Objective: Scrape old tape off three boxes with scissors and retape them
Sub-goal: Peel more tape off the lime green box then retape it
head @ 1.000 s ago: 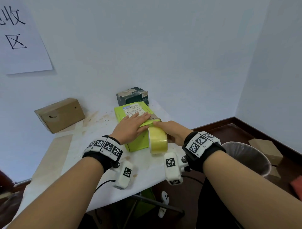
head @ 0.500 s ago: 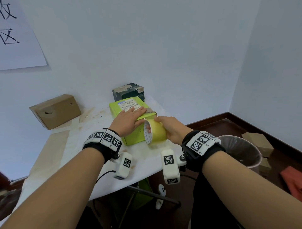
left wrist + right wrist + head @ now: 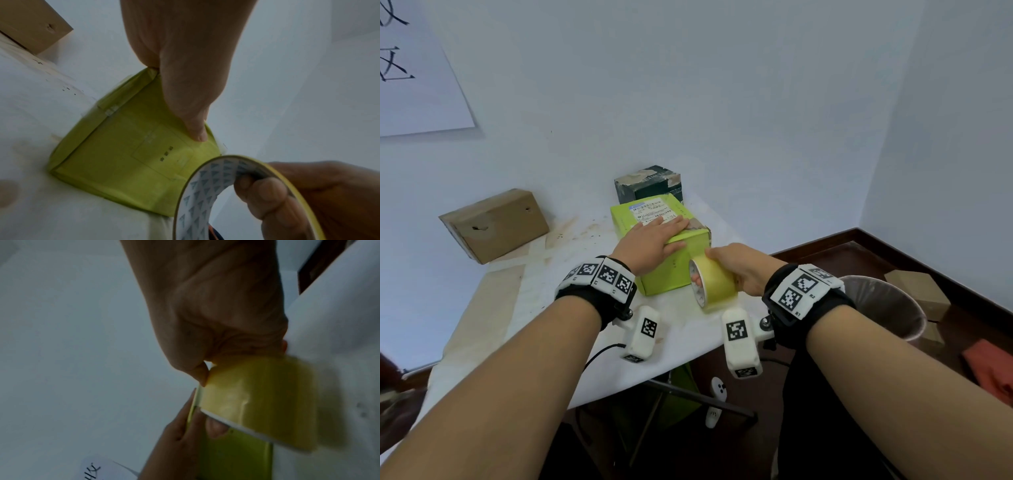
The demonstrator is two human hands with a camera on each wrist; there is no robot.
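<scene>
Desk [image 3: 571,308]: white top, stained brown in patches, with a tan strip along its left side. It sits in the corner of a room with pale blue-white walls. Dark wood skirting board [image 3: 914,253] runs along the right wall above a dark floor. A paper sign [image 3: 417,78] with black characters hangs on the wall, upper left.

On the desk: a green box [image 3: 671,277] near the front edge, white shipping label on top. Left hand [image 3: 650,245] lies flat on the lid, fingers straight and together, thumb pressed over the near edge; the left wrist view shows the thumb tip against the front face [image 3: 123,162].

Right hand [image 3: 739,270] grips a roll of yellow tape [image 3: 717,291] just beside the box's right front corner, fingers curled through the core and thumb on the outer band. A strip runs from the roll up to the box edge. Whether the roll touches the desk cannot be told.

Behind the green box, touching or nearly so, a dark box [image 3: 649,185] with worn tape on its top. A brown cardboard box [image 3: 496,222] stands well apart to the left, against the wall, with small holes in its face.

On the floor to the right: a bin [image 3: 887,305] lined with a clear bag, more cardboard boxes [image 3: 917,287] beyond it, something red [image 3: 989,370] near the frame edge. Nothing lies between the hands and the green box.
</scene>
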